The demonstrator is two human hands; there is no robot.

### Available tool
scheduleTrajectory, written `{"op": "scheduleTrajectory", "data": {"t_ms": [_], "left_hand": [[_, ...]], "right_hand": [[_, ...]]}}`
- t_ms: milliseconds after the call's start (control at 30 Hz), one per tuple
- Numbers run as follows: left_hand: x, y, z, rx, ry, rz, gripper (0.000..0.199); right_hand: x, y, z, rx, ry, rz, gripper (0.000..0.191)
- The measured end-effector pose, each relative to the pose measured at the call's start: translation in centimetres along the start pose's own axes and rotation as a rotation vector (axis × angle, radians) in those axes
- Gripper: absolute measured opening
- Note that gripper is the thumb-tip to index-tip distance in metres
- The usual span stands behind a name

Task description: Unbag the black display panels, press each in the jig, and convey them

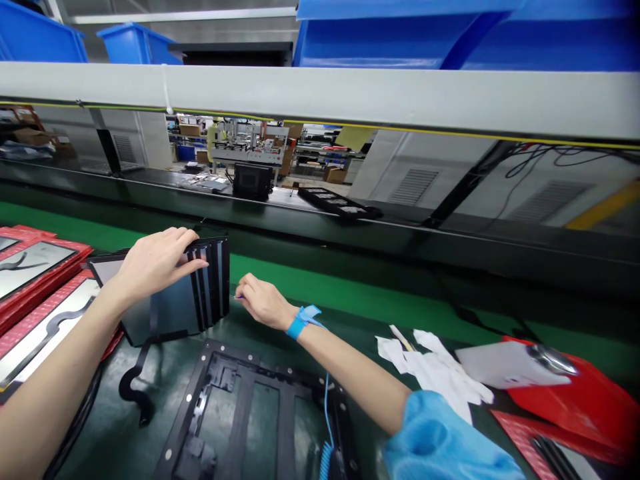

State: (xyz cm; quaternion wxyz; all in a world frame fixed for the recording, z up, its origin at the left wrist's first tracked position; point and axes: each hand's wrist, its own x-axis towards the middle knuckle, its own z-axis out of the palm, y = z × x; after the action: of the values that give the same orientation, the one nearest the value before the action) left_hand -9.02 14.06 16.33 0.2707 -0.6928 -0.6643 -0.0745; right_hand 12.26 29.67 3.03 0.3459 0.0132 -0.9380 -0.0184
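Observation:
My left hand (160, 263) grips the top of several thin dark flat panels (173, 303) standing on edge together, thumb and fingers across their upper edges. A black ribbon cable (135, 380) trails from the panels onto the bench. Just right of the panels, my right hand (265, 301) is closed in a pinch. A tiny purple bit shows at its fingertips, too small to name. A blue wrist strap (303, 321) with a coiled cord is on my right wrist. In front of me lies a black frame (243, 407) with rectangular openings.
Red bubble-wrap sheets (47, 310) with panels and ribbon cables lie at left. At right are white cloths (435, 367), a white bottle (515, 365) and a red bag (575, 393). A black rail and a white shelf (320, 97) with blue bins (380, 40) run across the back.

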Motion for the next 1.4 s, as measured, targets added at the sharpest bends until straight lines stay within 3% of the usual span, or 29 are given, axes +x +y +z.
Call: {"op": "scheduleTrajectory", "data": {"t_ms": [100,267,500,1033,1400], "left_hand": [[0.1,-0.1,0.1,-0.001,0.003,0.004,0.042],[0.1,-0.3,0.3,-0.008,-0.002,0.004,0.041],[0.2,-0.2,0.3,-0.011,0.0,0.015,0.037],[0.3,-0.3,0.3,0.002,0.008,0.02,0.038],[0.2,-0.3,0.1,-0.026,0.013,0.016,0.042]], "right_hand": [[0.1,-0.4,-0.4,-0.014,0.031,0.059,0.01],[1.7,-0.5,1.3,-0.041,0.132,0.178,0.012],[1.7,-0.8,2.3,-0.056,0.183,0.21,0.015],[2.4,0.5,2.4,-0.065,0.088,0.164,0.01],[0.3,-0.3,1.0,0.057,-0.032,0.03,0.01]]}}
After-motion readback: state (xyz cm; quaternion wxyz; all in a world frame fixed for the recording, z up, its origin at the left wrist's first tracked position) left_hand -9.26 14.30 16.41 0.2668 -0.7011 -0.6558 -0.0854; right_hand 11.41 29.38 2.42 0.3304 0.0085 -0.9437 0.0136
